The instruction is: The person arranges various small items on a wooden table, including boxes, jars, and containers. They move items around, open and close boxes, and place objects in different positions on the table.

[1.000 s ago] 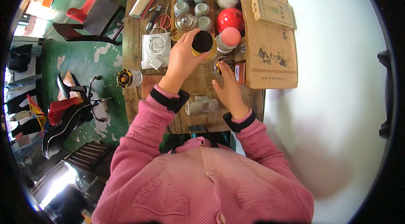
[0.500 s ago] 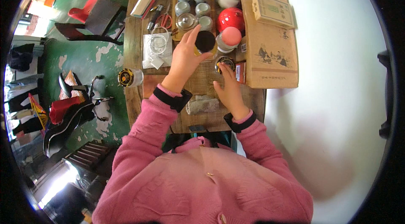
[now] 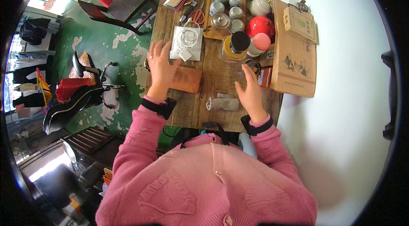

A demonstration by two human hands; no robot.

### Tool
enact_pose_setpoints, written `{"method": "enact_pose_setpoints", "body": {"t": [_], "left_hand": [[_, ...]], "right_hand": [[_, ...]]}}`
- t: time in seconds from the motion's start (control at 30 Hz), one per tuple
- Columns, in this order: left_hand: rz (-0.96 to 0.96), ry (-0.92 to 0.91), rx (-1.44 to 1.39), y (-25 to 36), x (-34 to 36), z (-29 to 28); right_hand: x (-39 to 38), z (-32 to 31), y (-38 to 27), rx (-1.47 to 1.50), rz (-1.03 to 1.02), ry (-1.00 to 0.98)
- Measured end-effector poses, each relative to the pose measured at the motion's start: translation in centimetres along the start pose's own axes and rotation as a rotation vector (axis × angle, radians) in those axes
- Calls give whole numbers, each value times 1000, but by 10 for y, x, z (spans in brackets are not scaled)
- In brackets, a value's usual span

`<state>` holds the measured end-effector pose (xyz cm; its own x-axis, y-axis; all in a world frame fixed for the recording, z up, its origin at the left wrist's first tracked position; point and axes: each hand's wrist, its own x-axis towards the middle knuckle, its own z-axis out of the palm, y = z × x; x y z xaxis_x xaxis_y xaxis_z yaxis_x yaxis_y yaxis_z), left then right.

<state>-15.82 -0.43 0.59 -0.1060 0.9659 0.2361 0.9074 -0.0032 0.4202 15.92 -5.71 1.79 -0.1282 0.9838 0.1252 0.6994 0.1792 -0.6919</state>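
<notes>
My left hand [image 3: 161,67] hovers over the table's left edge with its fingers spread. Behind its fingers a bit of a jar lid [image 3: 147,64] shows; most of that jar is hidden. My right hand [image 3: 250,94] is open, fingertips beside a small jar with a patterned black lid [image 3: 254,66]; contact cannot be made out. Beyond it stands a jar with a black lid and yellow band [image 3: 233,47], next to a clear jar with a pink lid [image 3: 260,43]. A rolled grey cloth [image 3: 222,103] lies between my forearms, and a reddish-brown flat piece [image 3: 185,80] near my left hand.
A white cable [image 3: 187,36] on a plastic bag, red-handled scissors [image 3: 197,16] and several lidded cups on a wooden tray [image 3: 215,34] lie farther back. A red round container [image 3: 260,27] and a large cardboard box [image 3: 295,62] stand at right, along the wall.
My left hand has moved away from the black-lidded jar, leftward to the jar at the table's left edge. My right hand stays by the small jar. The whole view has shifted.
</notes>
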Motion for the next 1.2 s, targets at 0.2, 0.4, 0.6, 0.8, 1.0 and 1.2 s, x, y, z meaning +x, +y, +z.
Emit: {"method": "enact_pose_setpoints", "body": {"t": [0.2,0.4,0.6,0.8,1.0,1.2], "left_hand": [[-266,-103,182,-65,-25,-4],[-237,-66,-41,-97,-33,1],[-240,-97,-158,-108,-37,1],[-179,-51,-120,-101,-41,-10],[-35,0,-161,-55,-41,-38],[88,-142,-316,22,-55,-24]], "right_hand": [[-12,14,-18,-42,11,4],[-28,27,-26,-89,43,32],[-52,39,-33,-104,98,65],[-78,40,-38,-105,138,111],[-92,30,-39,-107,185,116],[-91,19,-27,-88,189,89]]}}
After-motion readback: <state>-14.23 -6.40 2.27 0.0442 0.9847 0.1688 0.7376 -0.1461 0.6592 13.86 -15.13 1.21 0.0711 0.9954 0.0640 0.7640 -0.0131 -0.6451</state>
